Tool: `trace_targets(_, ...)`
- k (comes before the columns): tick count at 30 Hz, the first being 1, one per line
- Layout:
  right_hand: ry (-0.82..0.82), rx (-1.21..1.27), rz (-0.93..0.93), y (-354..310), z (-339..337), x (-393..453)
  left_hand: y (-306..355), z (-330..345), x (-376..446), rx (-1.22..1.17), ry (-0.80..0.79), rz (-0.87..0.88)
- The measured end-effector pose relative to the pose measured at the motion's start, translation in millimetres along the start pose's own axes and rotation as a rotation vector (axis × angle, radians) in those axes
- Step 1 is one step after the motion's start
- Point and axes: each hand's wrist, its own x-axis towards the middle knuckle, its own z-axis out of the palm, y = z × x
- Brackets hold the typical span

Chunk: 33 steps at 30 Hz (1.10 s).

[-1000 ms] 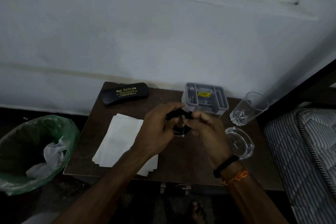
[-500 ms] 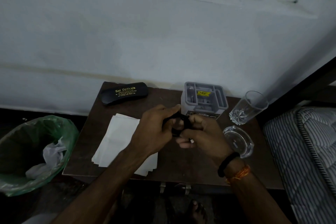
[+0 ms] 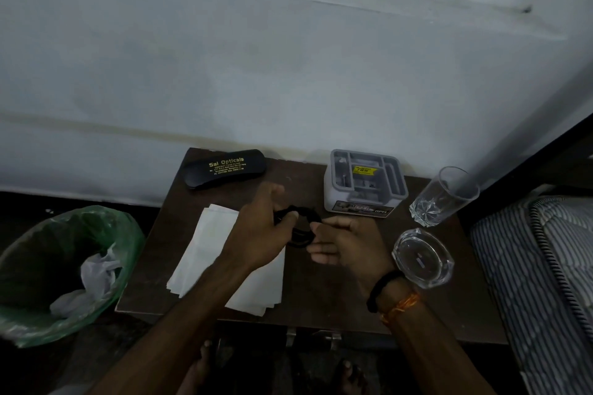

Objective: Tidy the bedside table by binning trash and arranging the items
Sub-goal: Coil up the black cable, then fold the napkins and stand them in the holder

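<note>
- The left hand (image 3: 263, 231) reaches in from the near left, knuckles up, thumb and fingers pinching a small black looped object (image 3: 300, 228) — too dark to identify — above the middle of the bedside table (image 3: 321, 305).
- The right hand (image 3: 340, 244) lies palm-up just right of it, fingers straight and relaxed, fingertips touching the loop.
- A stack of white napkins (image 3: 205, 253) sits under the left forearm.

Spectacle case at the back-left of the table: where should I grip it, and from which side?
Grip the black spectacle case across its narrow width at mid-length, coming from above. It lies flat, long and slim, with the wall close behind it, so a top-down pinch over the long edges looks easiest.
</note>
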Motion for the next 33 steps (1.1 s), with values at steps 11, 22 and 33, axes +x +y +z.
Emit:
trace_targets(11, 0.292, 0.227, 0.094, 7.1, 36.2, 46.2, -34.2, -53.9, 7.3, 0.100, 0.085, -0.181)
trace_targets(22, 0.338, 0.288, 0.095, 6.3, 72.1, 88.8, -83.0, -91.1, -1.5, 0.479, 0.013, -0.224)
trace_targets(33, 0.353, -0.501, -0.086, -9.4, 73.2, 71.0, -95.4, -94.6, 1.4, 0.451, -0.098, -0.288)
